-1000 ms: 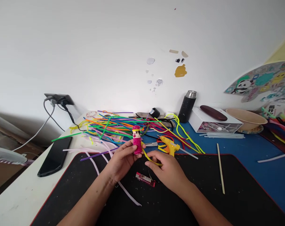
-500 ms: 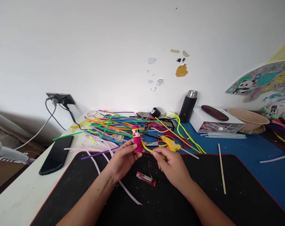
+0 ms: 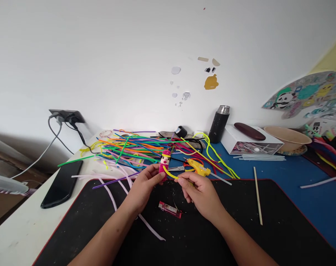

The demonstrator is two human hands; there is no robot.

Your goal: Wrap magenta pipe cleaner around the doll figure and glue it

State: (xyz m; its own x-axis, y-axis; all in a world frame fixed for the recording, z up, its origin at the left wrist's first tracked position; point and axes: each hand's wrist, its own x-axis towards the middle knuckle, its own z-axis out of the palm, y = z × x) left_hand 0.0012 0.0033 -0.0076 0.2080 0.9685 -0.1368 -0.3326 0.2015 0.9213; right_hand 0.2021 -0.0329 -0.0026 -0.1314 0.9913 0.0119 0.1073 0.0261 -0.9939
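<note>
My left hand (image 3: 145, 183) is closed around the lower body of a small pink doll (image 3: 165, 161) with a pale face and a yellow band under its pink hat. A yellow pipe cleaner (image 3: 171, 174) curves from the doll's side to my right hand (image 3: 197, 190), which pinches it between thumb and fingers. Whether the pipe cleaner is fixed to the doll, I cannot tell. Below the hands a red lighter (image 3: 170, 210) lies on the black mat (image 3: 212, 244). Just behind my right hand is a yellow glue gun (image 3: 199, 168) with a glue stick in its rear.
Many coloured pipe cleaners (image 3: 134, 147) spread across the back. Pale lilac ones (image 3: 152, 229) reach onto the mat. A phone (image 3: 63, 184) lies left, a wooden stick (image 3: 258, 195) right. Behind stand a black flask (image 3: 219, 125), a white box (image 3: 234, 144) and a beige bowl (image 3: 289, 136).
The doll has turned so its face points more toward my right hand, and it sits slightly lower and further right. The yellow pipe cleaner now crosses its front side. The view has shifted slightly.
</note>
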